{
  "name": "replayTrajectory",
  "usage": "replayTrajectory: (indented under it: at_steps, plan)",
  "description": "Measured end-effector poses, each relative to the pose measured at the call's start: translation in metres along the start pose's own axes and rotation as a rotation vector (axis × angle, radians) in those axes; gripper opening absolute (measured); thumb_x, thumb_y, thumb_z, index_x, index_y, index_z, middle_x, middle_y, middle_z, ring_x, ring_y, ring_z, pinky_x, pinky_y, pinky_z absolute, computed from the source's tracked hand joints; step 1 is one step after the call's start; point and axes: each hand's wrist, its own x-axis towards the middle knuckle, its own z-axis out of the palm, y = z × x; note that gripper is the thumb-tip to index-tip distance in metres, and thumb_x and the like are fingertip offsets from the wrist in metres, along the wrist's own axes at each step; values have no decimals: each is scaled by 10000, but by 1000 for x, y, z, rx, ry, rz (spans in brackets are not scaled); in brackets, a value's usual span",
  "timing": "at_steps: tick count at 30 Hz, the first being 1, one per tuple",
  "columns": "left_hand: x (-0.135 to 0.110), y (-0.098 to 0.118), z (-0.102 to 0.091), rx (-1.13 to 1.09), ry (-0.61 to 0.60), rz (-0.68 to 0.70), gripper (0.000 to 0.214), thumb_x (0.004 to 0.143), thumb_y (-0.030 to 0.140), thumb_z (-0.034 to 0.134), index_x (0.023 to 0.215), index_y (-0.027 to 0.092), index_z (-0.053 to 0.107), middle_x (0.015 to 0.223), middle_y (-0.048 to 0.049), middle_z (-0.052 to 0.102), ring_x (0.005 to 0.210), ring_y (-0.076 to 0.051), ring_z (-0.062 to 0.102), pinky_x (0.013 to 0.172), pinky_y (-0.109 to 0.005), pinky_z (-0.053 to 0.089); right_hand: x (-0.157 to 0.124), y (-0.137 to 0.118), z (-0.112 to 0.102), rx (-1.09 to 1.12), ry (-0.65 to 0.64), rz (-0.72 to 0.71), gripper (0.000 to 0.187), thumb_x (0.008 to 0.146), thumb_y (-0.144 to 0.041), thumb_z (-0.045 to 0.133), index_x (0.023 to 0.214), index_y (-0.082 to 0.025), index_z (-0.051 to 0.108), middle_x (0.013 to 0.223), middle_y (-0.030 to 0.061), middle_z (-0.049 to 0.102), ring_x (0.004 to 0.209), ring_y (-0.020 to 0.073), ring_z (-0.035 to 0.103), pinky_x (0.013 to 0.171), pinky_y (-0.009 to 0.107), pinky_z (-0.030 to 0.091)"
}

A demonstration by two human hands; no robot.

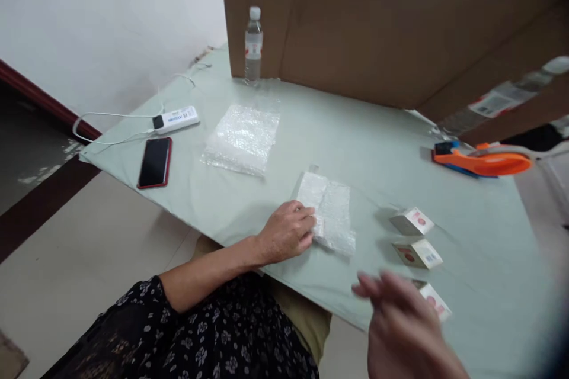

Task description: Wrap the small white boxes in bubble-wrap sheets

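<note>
Black floral sleeve [133,311] lies nearest me at seven o'clock. At half past four, the right hand [402,320] is too blurred for me to judge finger opening or hold. At six, the left hand [288,232] curls its fingers closed on a bubble-wrap packet [336,201] at four. Beyond, a bubble-wrap sheet [246,137] lies at ten.

Boxes [412,221] whitish, blurred marks [421,221] seemingly reddish; sleeve [128,320] black, pale-flowered.

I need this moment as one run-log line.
left hand: on nearer bubble wrap | right hand: blurred, near small cartons | tape dispenser: beyond cartons
</note>
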Motion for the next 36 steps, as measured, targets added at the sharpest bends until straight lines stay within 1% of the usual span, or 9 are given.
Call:
replayTrajectory:
  at_steps: [2, 4, 7, 10, 15, 17, 21, 27, 36]
  plan:
    - [-1, 0, -2, 9, -4, -11, 112, 910, 190, 604, 993, 151, 669, 1264, -103, 692, 1081, -257, 596, 973, -427, 508, 15, 11, 5, -195, 210, 257, 450, 866, -574, 599, 1167, -256, 700, 1206, 133, 701, 1028, 304, 676, 868, 477, 536]
    - [-2, -1, -4, 15, -3, -22, 111, 912, 193, 607, 996, 157, 670, 1263, -97, 692, 1077, -262, 586, 951, -437, 505, 35, 25, 9, -313, 188, 514, 636, 772, -633, 630, 1187, -155, 679, 1102, 167, 729, 877, 292, 687, 800, 458, 543]
    - [-2, -2, -6, 17, -11, -11, 111, 911, 187, 606, 999, 166, 670, 1244, -93, 697, 1047, -262, 573, 905, -439, 509, 64, 43, 14, -473, 148, 639, 782, 739, -683, 610, 1260, -101, 640, 1038, 166, 737, 819, 276, 676, 795, 433, 527]
    - [0, -3, -6, 4, -6, 16, 107, 905, 176, 597, 978, 162, 674, 1231, -97, 698, 1004, -254, 563, 889, -429, 516, 79, 56, 23, -543, 139, 596, 748, 720, -668, 660, 1247, -139, 643, 958, 124, 739, 841, 274, 664, 803, 406, 509]
    - [3, -6, -7, -19, -14, 65, 158, 909, 157, 574, 1037, 159, 667, 1169, -92, 702, 974, -244, 554, 886, -399, 513, 80, 66, 40, -229, 217, 453, 668, 739, -522, 687, 1269, -129, 582, 706, -8, 628, 619, 184, 561, 621, 327, 476]
    - [3, -6, -8, -10, -28, 81, 197, 926, 157, 557, 1094, 172, 658, 1159, -86, 698, 974, -242, 554, 889, -399, 502, 78, 63, 45, -234, 279, 413, 632, 752, -459, 678, 1280, -127, 573, 666, -43, 587, 593, 167, 539, 634, 326, 474]
    - [5, -5, -10, 27, -100, 96, 175, 936, 161, 548, 1061, 182, 668, 1142, -99, 688, 973, -253, 554, 874, -411, 487, 77, 50, 55, -291, 335, 327, 583, 789, -400, 663, 1306, -145, 571, 718, -26, 632, 663, 175, 586, 711, 344, 503]
    - [9, -6, -9, 57, -148, 104, 231, 914, 129, 534, 1100, 167, 665, 1105, -103, 690, 964, -262, 539, 872, -413, 482, 85, 37, 68, -190, 233, 244, 546, 858, -400, 614, 1334, -136, 579, 791, 16, 675, 723, 182, 618, 753, 352, 528]
    - [2, -6, -3, -104, -45, 29, 204, 910, 114, 505, 1093, 166, 578, 1050, -100, 687, 965, -259, 532, 894, -421, 512, 88, 36, 65, -168, 96, 245, 501, 886, -395, 591, 1329, -164, 619, 877, 52, 744, 732, 182, 666, 757, 355, 577]
